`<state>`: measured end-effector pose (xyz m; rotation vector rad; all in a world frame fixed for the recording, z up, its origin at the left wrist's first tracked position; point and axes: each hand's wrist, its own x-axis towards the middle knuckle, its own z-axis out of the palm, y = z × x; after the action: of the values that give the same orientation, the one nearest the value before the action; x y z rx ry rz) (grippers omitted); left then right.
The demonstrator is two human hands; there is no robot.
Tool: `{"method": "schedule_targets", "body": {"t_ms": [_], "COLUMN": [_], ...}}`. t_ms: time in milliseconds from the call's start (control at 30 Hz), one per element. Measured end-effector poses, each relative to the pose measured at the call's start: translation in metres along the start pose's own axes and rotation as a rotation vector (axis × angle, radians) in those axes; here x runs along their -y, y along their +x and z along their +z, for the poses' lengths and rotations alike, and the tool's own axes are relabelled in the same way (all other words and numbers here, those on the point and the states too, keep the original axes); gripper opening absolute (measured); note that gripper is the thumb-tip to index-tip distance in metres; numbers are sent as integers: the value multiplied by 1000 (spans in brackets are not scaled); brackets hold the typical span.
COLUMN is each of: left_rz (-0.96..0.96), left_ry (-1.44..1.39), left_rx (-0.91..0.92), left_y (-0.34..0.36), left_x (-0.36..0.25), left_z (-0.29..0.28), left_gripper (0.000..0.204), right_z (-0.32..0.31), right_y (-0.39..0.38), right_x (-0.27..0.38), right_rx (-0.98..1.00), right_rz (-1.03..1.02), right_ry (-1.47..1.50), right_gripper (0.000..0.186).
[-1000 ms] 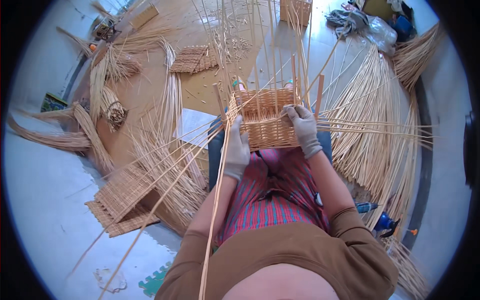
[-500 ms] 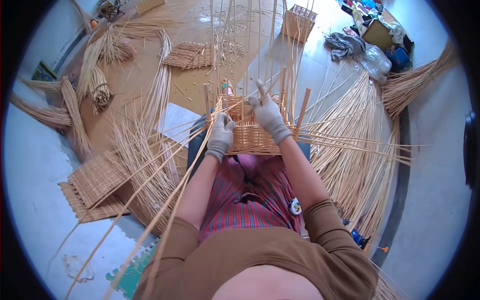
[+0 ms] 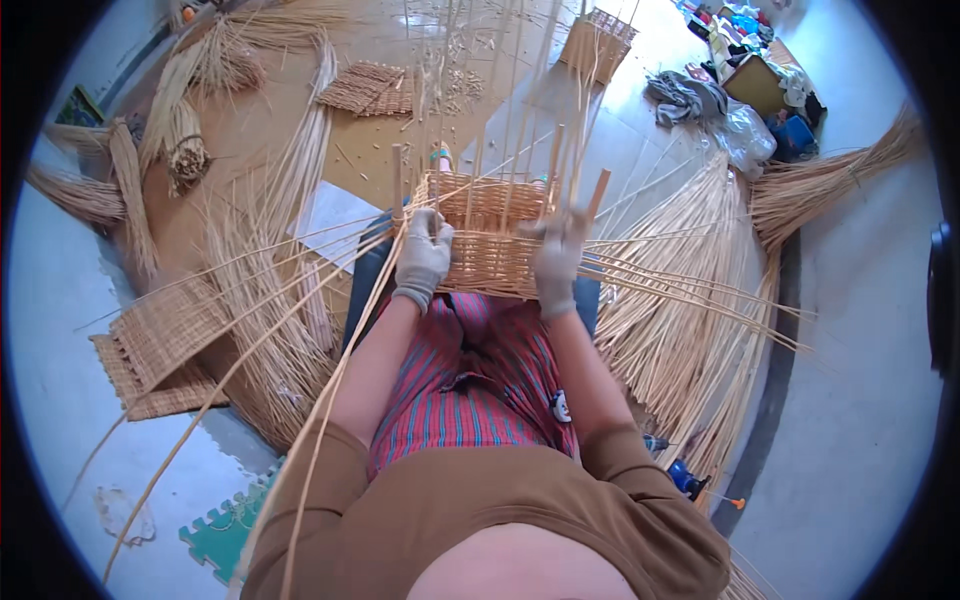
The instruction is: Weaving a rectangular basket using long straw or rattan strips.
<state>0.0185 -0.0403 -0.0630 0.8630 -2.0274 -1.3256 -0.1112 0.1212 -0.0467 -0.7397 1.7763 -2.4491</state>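
A half-woven wicker basket rests across my lap, with tall thin stakes rising from its far side. Four-cornered in shape, it has thick wooden posts at its corners, such as the left post and the right post. My left hand, in a pale glove, is closed around the near left corner. At the near right corner, my gloved right hand grips the basket beside the post, its upper fingers slightly blurred. Loose wicker strands stick out past the right side, and others trail from the left.
Large bundles of wicker fan over the floor at right and left. Woven panels lie at left, and another woven mat lies farther off. A square basket stands at the back, near a clothes heap.
My right hand, which had a finger raised above the basket's middle, has come down to its near right corner. My left hand has stayed at the left corner. The view has shifted slightly.
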Motion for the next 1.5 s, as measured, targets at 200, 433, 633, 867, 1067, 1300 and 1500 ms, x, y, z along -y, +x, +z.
{"method": "schedule_targets", "body": {"t_ms": [200,433,633,867,1067,1300,1500], "left_rz": [512,486,543,409,71,228,-250], "left_ry": [154,867,931,49,-330,-290,-744], "left_rx": [144,174,170,60,-417,-398,-16], "left_y": [-30,-54,-41,-62,-54,-53,-66], "left_x": [-61,-51,-54,-30,21,7,18], "left_z": [-4,54,49,12,-76,-86,-96], "left_gripper": [64,83,59,42,23,21,15], "right_z": [-59,40,-49,-15,2,116,146], "right_y": [-22,82,-18,-16,-74,-113,-109], "right_x": [58,67,75,66,63,104,108], "right_rx": [-90,133,-68,403,201,866,945], "right_rz": [365,-368,116,80,212,-105,-316], "right_ry": [-67,-838,-558,-1117,-584,-564,-649], "right_gripper": [13,57,46,80,51,53,27]}}
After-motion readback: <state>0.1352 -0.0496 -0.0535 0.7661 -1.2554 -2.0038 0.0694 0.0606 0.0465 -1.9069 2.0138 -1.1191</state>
